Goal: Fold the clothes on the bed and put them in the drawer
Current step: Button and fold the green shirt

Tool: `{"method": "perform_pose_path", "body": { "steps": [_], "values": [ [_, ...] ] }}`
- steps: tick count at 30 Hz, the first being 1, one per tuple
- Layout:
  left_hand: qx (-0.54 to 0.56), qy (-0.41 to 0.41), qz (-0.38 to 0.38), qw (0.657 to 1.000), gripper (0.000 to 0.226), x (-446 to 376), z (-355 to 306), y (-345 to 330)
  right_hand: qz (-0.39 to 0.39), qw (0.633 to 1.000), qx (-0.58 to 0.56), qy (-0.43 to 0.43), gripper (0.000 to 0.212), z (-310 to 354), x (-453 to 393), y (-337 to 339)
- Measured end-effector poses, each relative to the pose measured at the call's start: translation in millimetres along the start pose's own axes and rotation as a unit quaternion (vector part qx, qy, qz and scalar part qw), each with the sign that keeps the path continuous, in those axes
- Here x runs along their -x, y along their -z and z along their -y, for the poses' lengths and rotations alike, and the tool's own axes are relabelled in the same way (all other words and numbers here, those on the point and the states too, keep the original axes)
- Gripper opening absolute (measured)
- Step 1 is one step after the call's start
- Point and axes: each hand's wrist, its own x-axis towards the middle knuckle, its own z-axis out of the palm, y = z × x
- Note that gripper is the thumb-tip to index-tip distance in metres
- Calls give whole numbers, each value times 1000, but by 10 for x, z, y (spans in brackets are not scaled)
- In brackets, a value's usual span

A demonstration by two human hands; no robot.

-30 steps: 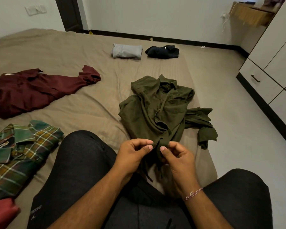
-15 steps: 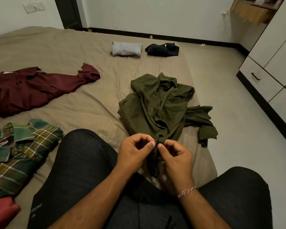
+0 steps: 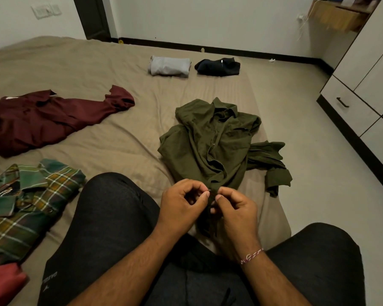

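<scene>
We sit at the edge of the bed [image 3: 97, 69] with the olive green shirt [image 3: 210, 142] lying crumpled in front of our knees, its lower front pulled toward us. Our left hand [image 3: 182, 205] and right hand [image 3: 234, 214] are close together and both pinch the bottom of the shirt front, probably to close a button; the button itself we cannot see.

The first risk is that the small button slips from our fingertips, because the cloth there is bunched. One sleeve [image 3: 272, 168] hangs over the side of the bed, so a strong pull could drag the shirt to the floor [image 3: 318, 195]. If we fold it wrinkled like this, the fold will be uneven. The drawer [image 3: 349, 104] is well apart and closed, so it must be opened first.
</scene>
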Motion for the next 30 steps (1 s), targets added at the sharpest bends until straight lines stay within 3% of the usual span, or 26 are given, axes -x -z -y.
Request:
{"method": "perform_pose_path", "body": {
  "steps": [10,14,20,30],
  "values": [
    [47,69,3,997,13,-45,23,-21,60,998,-3,37,23,-13,-39,1],
    [83,118,43,989,12,-120,95,-1,76,989,65,105,27,-56,-98,-18],
    [115,177,75,975,11,-180,136,-11,59,913,260,308,22,-158,-270,33],
    [130,237,81,959,17,-179,250,-37,72,879,338,329,18,-278,-321,20]
  ]
}}
